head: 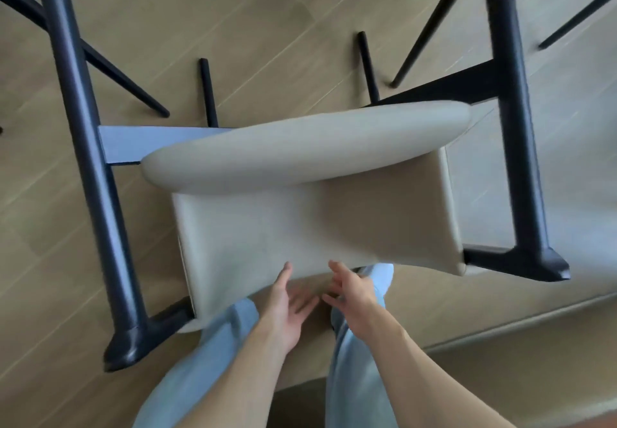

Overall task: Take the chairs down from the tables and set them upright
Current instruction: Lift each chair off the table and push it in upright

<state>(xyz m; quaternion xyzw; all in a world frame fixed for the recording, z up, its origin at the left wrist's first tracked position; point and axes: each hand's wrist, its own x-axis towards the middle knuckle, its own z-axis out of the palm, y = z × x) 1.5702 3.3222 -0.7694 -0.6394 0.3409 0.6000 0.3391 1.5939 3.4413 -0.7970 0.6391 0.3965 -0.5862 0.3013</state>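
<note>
Seen from above, a chair (317, 227) with a beige seat, a padded beige backrest and black armrests stands on the wooden floor right in front of me. Two of its black legs show beyond the backrest. My left hand (287, 300) and my right hand (350, 290) hover side by side at the seat's near edge, fingers straight and spread, holding nothing. Whether the fingertips touch the seat I cannot tell. The picture is slightly blurred.
Thin black legs of other chairs (133, 87) stand on the floor at the upper left and at the upper right (424, 33). A pale mat or surface (551, 194) covers the floor on the right. My legs in light blue trousers (213, 344) are just behind the seat.
</note>
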